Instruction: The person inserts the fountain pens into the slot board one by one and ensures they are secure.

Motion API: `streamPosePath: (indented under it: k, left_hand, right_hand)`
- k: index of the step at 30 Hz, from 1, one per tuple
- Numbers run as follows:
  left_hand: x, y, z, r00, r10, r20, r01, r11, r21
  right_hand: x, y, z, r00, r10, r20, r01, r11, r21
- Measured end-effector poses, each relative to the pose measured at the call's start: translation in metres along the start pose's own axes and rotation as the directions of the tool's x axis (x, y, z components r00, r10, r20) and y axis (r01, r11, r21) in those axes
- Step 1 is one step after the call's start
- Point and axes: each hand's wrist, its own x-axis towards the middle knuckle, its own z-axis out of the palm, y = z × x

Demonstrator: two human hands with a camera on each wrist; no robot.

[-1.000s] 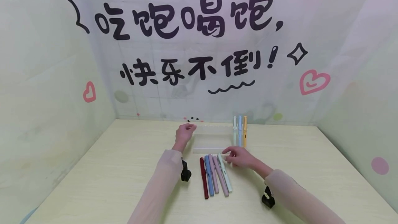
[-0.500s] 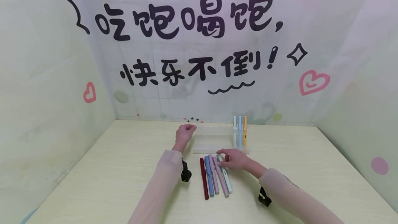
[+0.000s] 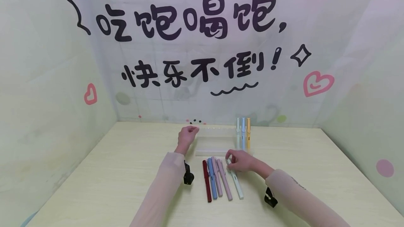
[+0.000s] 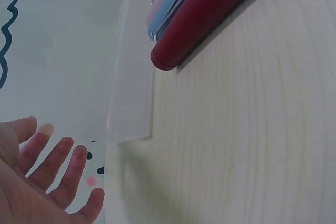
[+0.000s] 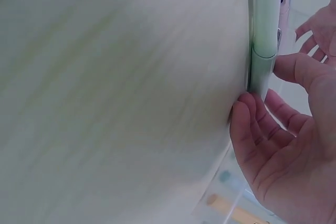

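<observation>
Right wrist view: I had the right hand (image 5: pixel 289 169) pinching the far end of the pale green pen (image 5: pixel 266 17) between thumb and fingers, its length running back out of the grip. From the head camera, the pen slanted apart from the nearest lilac pen (image 3: pixel 225 181). The left hand (image 3: pixel 187 137), fingers spread, was beside the clear holder (image 3: pixel 214 152); whether touching, I couldn't tell.

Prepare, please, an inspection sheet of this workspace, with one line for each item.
Surface: pale wood-grain table
Job's things: red pen, blue pen, two pink pens lying together; pale green pen apart; clear holder, three pens at its right end
Clutter: nothing seen
Grips: right grip pinches the pale green pen; left grip at the holder's left end, contact unclear
Cables: nothing seen
Surroundings: printed backdrop with black lettering
</observation>
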Motion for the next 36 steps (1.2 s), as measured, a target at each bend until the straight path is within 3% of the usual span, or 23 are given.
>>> streamPosePath:
  k: [5, 9, 15, 20, 25, 36]
  left_hand:
    - [0.0, -0.002, 0.001, 1.0, -0.01, -0.003, 0.01, 1.0, -0.001]
    - [0.001, -0.003, 0.002, 1.0, -0.015, -0.003, 0.015, 1.0, 0.0]
    - [0.001, -0.003, 0.002, 1.0, -0.012, -0.004, 0.012, 1.0, 0.003]
    - [0.0, -0.002, 0.001, 1.0, -0.002, -0.008, 0.002, 1.0, 0.012]
    - [0.0, 0.0, 0.0, 1.0, 0.0, -0.004, 0.0, 1.0, 0.02]
    - [0.0, 0.001, 0.001, 1.0, 0.001, -0.008, -0.001, 1.0, 0.014]
  right_hand:
    - [0.001, -0.001, 0.002, 0.999, 0.001, -0.047, -0.004, 0.998, -0.061]
    - [0.0, -0.001, 0.004, 0.997, 0.004, -0.078, -0.008, 0.999, -0.054]
    - [-0.003, 0.003, 0.004, 0.996, 0.043, -0.084, -0.032, 0.991, 0.131]
    - [-0.003, 0.007, 0.003, 0.991, 0.097, -0.092, -0.065, 0.952, 0.3]
    - [-0.004, 0.006, -0.003, 0.989, 0.097, -0.111, -0.042, 0.906, 0.42]
    - [-0.004, 0.003, -0.02, 0.98, 0.087, -0.176, 0.006, 0.882, 0.471]
